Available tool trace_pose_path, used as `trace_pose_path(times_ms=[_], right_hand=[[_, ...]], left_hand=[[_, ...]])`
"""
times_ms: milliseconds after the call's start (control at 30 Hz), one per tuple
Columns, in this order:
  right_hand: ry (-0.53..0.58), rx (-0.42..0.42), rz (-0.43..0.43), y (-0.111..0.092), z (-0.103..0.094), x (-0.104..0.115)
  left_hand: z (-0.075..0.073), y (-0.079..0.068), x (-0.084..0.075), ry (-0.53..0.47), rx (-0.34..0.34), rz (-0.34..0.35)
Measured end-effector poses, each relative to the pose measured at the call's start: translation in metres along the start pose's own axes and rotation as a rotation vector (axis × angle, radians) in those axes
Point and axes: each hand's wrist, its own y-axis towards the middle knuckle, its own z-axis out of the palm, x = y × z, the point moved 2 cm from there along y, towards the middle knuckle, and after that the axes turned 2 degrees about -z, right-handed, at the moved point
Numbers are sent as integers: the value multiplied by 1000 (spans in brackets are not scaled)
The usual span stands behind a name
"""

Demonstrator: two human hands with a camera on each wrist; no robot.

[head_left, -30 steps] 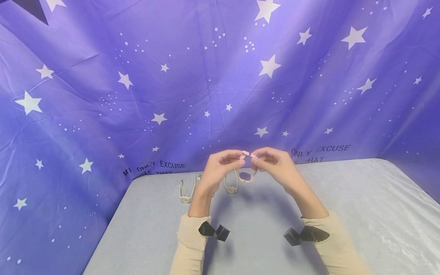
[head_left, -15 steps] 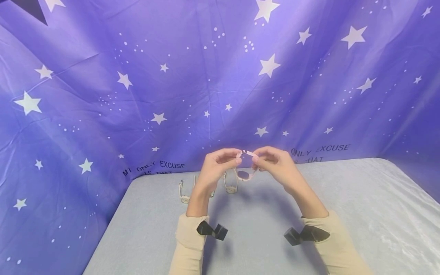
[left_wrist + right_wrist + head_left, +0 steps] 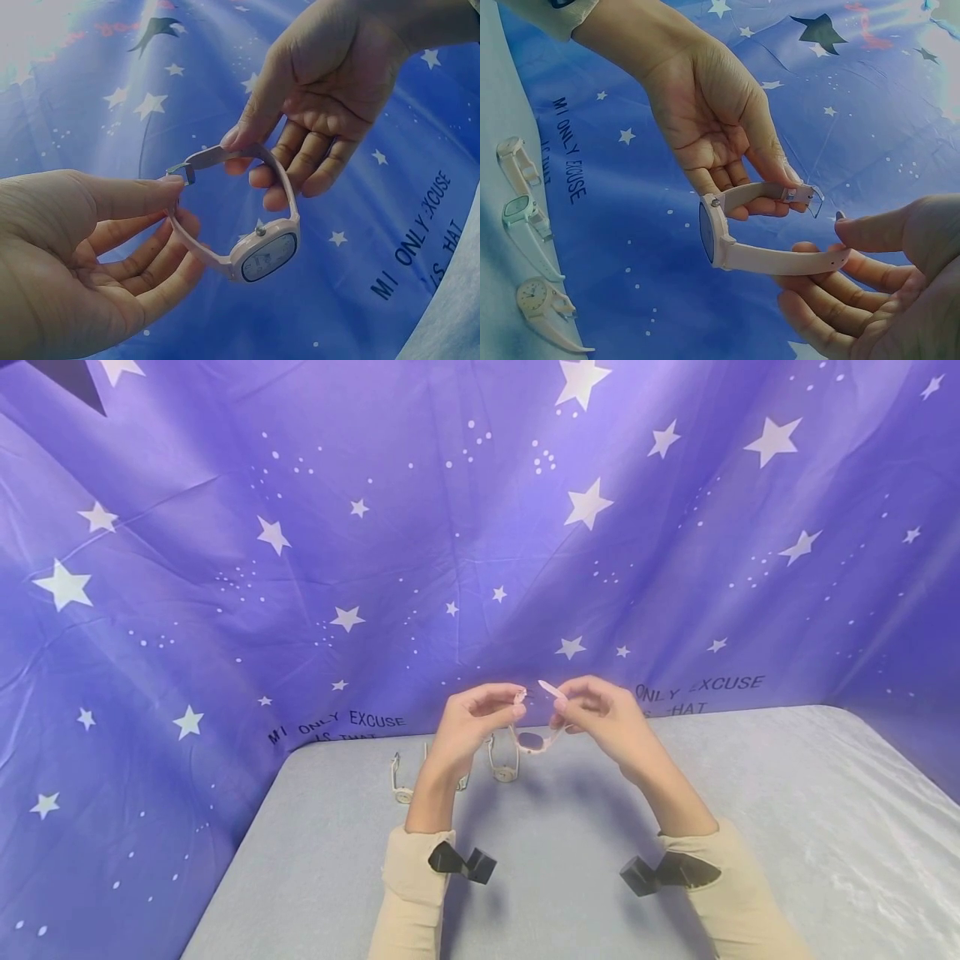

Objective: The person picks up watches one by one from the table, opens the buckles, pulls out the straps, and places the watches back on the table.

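Note:
A pale pink wristwatch (image 3: 531,742) hangs above the table between both hands, its dark face lowest and its strap undone. My left hand (image 3: 474,718) pinches the buckle end of the strap between thumb and fingers; the metal buckle (image 3: 815,201) shows in the right wrist view. The other strap piece, with small holes near its tip, is pinched by my right hand (image 3: 602,718). In the head view its tip points up, apart from the buckle. The left wrist view shows the watch's squarish case (image 3: 264,251) with a crown on its side.
On the grey-blue table (image 3: 570,877) lie other light-coloured watches (image 3: 504,772), two cream or pink and one pale green (image 3: 517,211) in the right wrist view. My left wrist partly covers one in the head view. A purple star-printed curtain (image 3: 420,552) hangs behind the table.
The hands began close together at the buckle. My left hand has drawn slightly left, and the free strap end has come away from the buckle and now points up in my right hand.

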Motion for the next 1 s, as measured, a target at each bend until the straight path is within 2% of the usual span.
trace_pose_path(times_ms=[667, 1000], right_hand=[[95, -13, -11, -2, -2, 4], [71, -12, 3, -2, -3, 5]], left_hand=[[-1, -1, -1, 10, -9, -10], [1, -1, -2, -17, -19, -22]])
